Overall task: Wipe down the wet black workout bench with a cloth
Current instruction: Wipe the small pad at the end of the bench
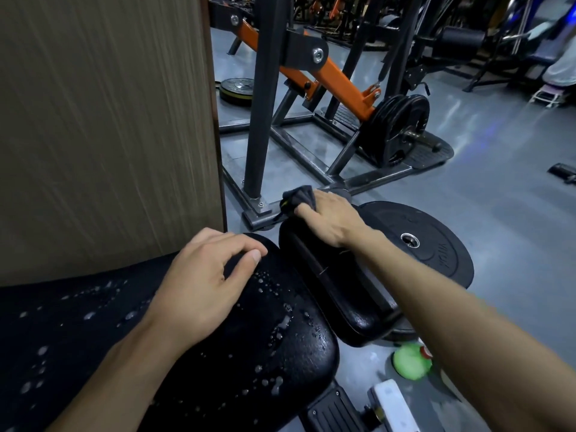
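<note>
The black workout bench (271,347) fills the lower left, its long pad beaded with water drops. A smaller black seat pad (330,291) sits just beyond it to the right. My left hand (205,282) rests on the far end of the long pad, fingers loosely bent, holding nothing. My right hand (327,219) grips a dark grey cloth (297,198) at the far tip of the seat pad. Most of the cloth is bunched under my fingers.
A brown wood-grain panel (103,126) stands close on the left. A black and orange machine frame (311,70) with weight plates (396,129) stands ahead. A black bumper plate (433,247) lies on the grey floor by the seat pad, and a green-capped bottle (411,363) lies below my right forearm.
</note>
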`<control>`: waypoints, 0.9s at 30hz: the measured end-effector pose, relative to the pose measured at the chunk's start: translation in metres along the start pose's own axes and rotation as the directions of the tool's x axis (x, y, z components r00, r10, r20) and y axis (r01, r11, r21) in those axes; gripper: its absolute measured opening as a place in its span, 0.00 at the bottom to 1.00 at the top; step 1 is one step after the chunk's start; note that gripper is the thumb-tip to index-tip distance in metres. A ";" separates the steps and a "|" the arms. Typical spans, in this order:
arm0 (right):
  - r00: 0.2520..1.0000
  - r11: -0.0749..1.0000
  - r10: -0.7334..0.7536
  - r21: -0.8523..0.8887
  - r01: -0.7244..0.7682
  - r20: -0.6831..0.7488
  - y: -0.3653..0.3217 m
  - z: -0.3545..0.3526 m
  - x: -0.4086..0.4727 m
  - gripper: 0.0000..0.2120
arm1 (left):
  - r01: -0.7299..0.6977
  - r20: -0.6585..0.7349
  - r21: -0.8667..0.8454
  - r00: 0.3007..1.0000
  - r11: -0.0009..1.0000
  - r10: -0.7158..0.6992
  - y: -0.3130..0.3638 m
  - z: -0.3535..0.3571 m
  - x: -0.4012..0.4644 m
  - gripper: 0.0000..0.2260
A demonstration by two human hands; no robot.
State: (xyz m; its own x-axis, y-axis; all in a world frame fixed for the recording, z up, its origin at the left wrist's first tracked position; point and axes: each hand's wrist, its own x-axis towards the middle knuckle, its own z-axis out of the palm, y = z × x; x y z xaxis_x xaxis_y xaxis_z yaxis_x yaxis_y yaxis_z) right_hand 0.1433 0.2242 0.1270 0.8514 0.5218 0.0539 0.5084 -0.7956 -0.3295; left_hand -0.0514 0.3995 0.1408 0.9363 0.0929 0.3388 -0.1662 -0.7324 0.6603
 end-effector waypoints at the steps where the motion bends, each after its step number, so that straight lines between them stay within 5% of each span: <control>1: 0.999 0.999 0.036 -0.016 -0.036 -0.012 0.003 -0.002 0.005 0.22 | 0.001 0.005 0.004 1.000 1.000 -0.001 -0.001 0.000 0.000 0.07; 5: 0.975 0.976 0.219 0.009 -0.218 -0.039 0.034 -0.012 0.000 0.27 | 0.021 0.006 -0.008 1.000 1.000 -0.021 -0.001 -0.003 -0.007 0.07; 12: 0.826 0.816 0.559 0.221 -0.534 -0.070 0.086 -0.026 -0.083 0.27 | -0.012 0.008 -0.041 1.000 0.999 0.012 0.005 -0.008 -0.018 0.06; 16: 0.838 0.876 0.473 0.243 -0.416 -0.271 0.062 -0.015 -0.149 0.17 | -0.065 0.027 -0.023 0.997 0.998 0.066 0.011 -0.010 -0.022 0.06; 20: 0.947 0.990 0.083 0.135 -0.043 -0.311 0.007 0.030 -0.220 0.37 | -0.072 0.032 -0.027 0.997 0.997 0.072 0.011 -0.009 -0.026 0.07; 23: 0.964 0.990 -0.123 0.043 0.137 -0.236 0.003 0.040 -0.236 0.40 | -0.081 0.041 -0.021 0.996 0.997 0.082 0.013 -0.006 -0.028 0.07; 25: 0.958 0.987 -0.065 0.121 0.102 -0.279 0.025 0.027 -0.220 0.38 | -0.095 0.040 -0.033 0.995 0.995 0.096 0.015 -0.006 -0.029 0.07; 27: 0.938 0.965 0.162 0.249 -0.086 -0.307 0.054 0.007 -0.193 0.32 | -0.105 0.028 -0.038 0.994 0.994 0.106 0.018 -0.008 -0.030 0.07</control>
State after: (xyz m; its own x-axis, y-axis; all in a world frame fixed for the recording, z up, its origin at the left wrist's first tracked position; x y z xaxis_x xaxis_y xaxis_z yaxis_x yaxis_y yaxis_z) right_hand 0.0057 0.0825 0.0924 0.9206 0.2657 0.2863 0.3856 -0.7356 -0.5570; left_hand -0.0850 0.3889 0.1482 0.9217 -0.0041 0.3878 -0.2750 -0.7119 0.6462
